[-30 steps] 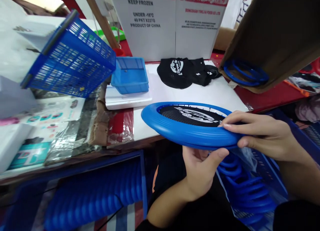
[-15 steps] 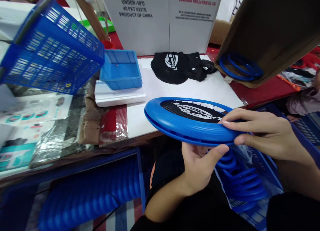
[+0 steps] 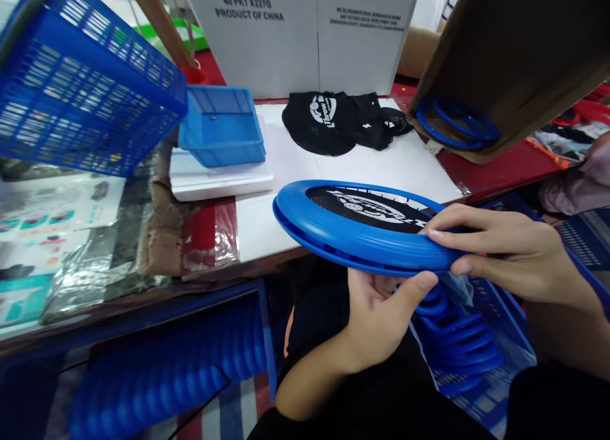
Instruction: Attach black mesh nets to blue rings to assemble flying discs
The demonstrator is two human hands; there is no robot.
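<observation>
A blue flying disc [image 3: 362,242] with a black mesh centre and white print is held tilted over the front edge of the table. My left hand [image 3: 381,319] grips it from below, its thumb near the lower rim and its other fingers partly hidden underneath. At the right side, my right hand [image 3: 515,253] pinches the rim, fingers on top and thumb at the lower edge. A narrow gap shows along the near side of the rim. Farther back on the white tabletop lie black printed mesh pieces [image 3: 333,122].
A light blue tray [image 3: 222,138] sits on a white stack, beside a blue basket [image 3: 90,78]. Blue rings lie in a tilted carton [image 3: 505,65] at right. Crates of blue rings [image 3: 181,364] and more rings [image 3: 462,345] are below. A white carton [image 3: 305,40] stands behind.
The view has shifted slightly, so the table items sit a little farther left and higher. Both hands keep the same hold on the flying disc.
</observation>
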